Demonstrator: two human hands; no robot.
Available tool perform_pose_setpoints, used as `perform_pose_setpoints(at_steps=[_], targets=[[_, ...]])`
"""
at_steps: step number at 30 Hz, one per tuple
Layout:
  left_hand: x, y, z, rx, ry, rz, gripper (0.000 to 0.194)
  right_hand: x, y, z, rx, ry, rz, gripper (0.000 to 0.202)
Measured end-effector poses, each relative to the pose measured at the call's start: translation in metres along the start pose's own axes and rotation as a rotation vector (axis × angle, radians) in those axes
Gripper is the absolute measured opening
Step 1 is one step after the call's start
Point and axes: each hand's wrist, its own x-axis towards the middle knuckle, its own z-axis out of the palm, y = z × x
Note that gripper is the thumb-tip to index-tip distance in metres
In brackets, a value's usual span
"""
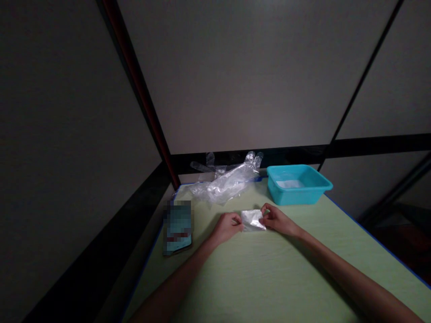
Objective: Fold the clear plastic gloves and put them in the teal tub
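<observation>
A small, shiny plastic packet [252, 220] is right in the middle, between the two hands. It looks flat and see-through, with silvery white creases. Its long sides run from left to right.

The left hand [230, 227] has the packet's left end by the low corner, pinched with the thumb and finger. The other fingers of that hand curl in. The right hand [275, 220] is at the other end. Its thumb is on the right side of the packet and a finger bends over near the top right corner, so that end is held too. The middle of the packet is bare, with no fingers on it. I cannot tell if the packet lies flat on the pale green table [256, 282] or sits a tiny bit above it.

Behind the left hand, near the back of the table, is a loose heap of clear plastic gloves [227, 184]. Some of their fingers stick up in front of the wall [256, 89]. Behind the right hand is a blue tub [298, 197] with something white [290, 184] inside. A phone [178, 229], all blurry squares, is on the left side of the table, well apart from the packet.
</observation>
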Motion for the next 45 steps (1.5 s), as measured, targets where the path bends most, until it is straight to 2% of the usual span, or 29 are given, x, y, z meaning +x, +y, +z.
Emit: perform_pose_setpoints(at_steps=[5, 10, 18, 25, 36, 45], targets=[[-0.004, -0.001, 0.005, -0.093, 0.084, -0.037, 0.053, 0.003, 0.009, 0.005, 0.011, 0.112, 0.014, 0.033], [-0.008, -0.002, 0.010, -0.138, 0.142, -0.057, 0.071, 0.003, 0.015, 0.010, -0.005, 0.209, 0.011, 0.033], [-0.007, 0.004, 0.018, -0.146, 0.204, -0.066, 0.068, -0.001, 0.016, 0.014, -0.025, 0.247, -0.002, 0.034], [-0.008, 0.005, 0.022, -0.092, 0.255, -0.066, 0.058, -0.003, 0.012, 0.017, -0.045, 0.258, 0.000, 0.032], [-0.009, 0.001, 0.027, 0.010, 0.244, -0.076, 0.060, -0.004, 0.012, 0.020, -0.147, 0.302, -0.024, 0.028], [-0.010, 0.000, 0.029, 0.045, 0.237, -0.088, 0.063, -0.005, 0.009, 0.022, -0.321, 0.329, -0.044, 0.023]])
